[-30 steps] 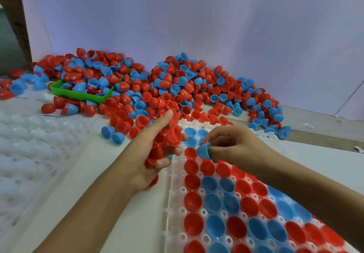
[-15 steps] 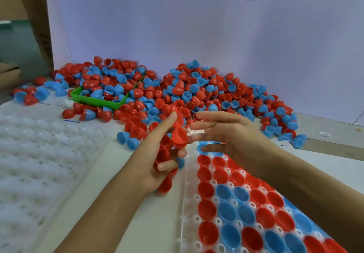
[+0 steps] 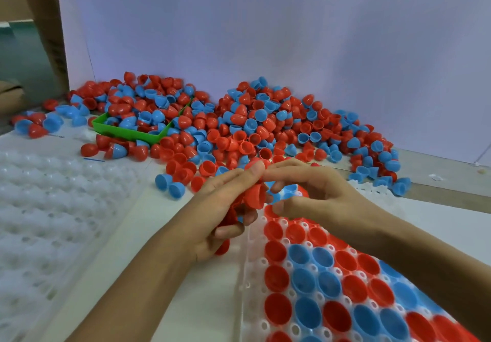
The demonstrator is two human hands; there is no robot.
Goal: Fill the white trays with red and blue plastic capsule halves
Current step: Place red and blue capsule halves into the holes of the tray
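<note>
The left hand (image 3: 212,219) is curled round a clutch of red capsule halves (image 3: 233,208), its fingers wrapped under them and its forefinger stretched forward over the top; one red half (image 3: 255,196) sits foremost in that clutch, its open mouth turned toward the other hand. The right hand (image 3: 318,195) is held just beside it, above the far end of the filled white tray (image 3: 249,283); its forefinger reaches across to touch the tip of the left forefinger, while the thumb and lower fingers are bent close to the foremost red half, though whether they pinch it cannot be told. The filled tray runs from under the hands toward the near right corner of the bench (image 3: 202,301), its cups holding red and blue halves mouth up in bands of colour. A second white tray (image 3: 47,208), its cups holding nothing, lies along the left edge of the bench. Beyond the hands, along the far edge against the pale wall (image 3: 292,35), lies a wide loose heap of red and blue capsule halves (image 3: 265,123). A green bin (image 3: 127,132) sits in the left part of that heap, itself holding halves of both colours, and a few more lie scattered near the far left corner.
</note>
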